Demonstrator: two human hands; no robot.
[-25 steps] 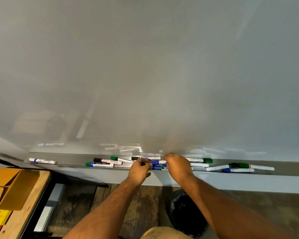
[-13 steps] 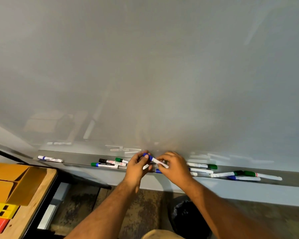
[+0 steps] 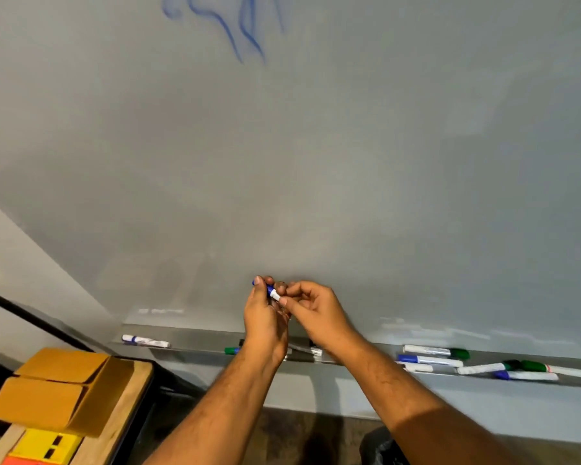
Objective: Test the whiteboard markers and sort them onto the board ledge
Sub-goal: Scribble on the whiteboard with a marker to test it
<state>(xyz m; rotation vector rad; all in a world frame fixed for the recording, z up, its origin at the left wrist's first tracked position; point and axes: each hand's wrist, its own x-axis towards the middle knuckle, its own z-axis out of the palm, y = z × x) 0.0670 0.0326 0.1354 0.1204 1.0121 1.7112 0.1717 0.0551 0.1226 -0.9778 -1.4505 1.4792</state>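
Blue-capped marker [image 3: 271, 292] is held up in front of the whiteboard [image 3: 316, 162], above the ledge [image 3: 202, 344], between both hands. Left hand [image 3: 264, 322]: fingers curled round the capped end, blue cap showing above the thumb. Right hand [image 3: 316, 313]: fingertips pinch the white barrel just beside the left hand; the rest of the barrel is hidden behind the fingers. Marker sits tilted, cap end up and to the left.

Ledge contents: one blue-and-white marker [image 3: 145, 340] lies alone near the left end. A green-capped marker [image 3: 231, 350] and some others lie behind the left wrist, mostly hidden. Right group [image 3: 483, 364], well apart from the hands: several markers with green and blue caps, lying crosswise and partly touching one another.

Blue scribble [image 3: 228, 25] is visible at the top of the whiteboard.

Lower left: wooden worktop [image 3: 121, 427] carrying a brown cardboard box [image 3: 57, 387], with a yellow block [image 3: 44, 448] just in front of it.
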